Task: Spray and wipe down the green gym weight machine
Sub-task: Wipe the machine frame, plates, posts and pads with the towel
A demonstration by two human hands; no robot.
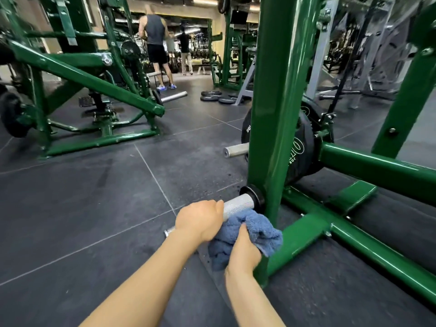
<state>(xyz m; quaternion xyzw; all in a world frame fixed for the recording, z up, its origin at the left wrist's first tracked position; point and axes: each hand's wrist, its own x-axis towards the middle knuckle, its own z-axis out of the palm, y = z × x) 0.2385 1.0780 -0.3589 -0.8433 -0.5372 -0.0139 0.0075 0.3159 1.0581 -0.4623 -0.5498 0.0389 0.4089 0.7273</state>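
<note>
The green weight machine (278, 95) stands right in front of me, its upright post rising from low base rails (368, 249). A silver knurled peg (238, 205) sticks out of the post near the floor. My left hand (199, 220) grips this peg from above. My right hand (244, 250) holds a blue towel (262, 228) bunched against the underside of the peg and the foot of the post. No spray bottle is in view.
A black weight plate (304, 147) hangs behind the post on another silver peg (236, 151). A second green machine (89, 81) stands at the left. Loose plates (212, 96) lie on the dark rubber floor (106, 197). Two people (157, 43) stand far back.
</note>
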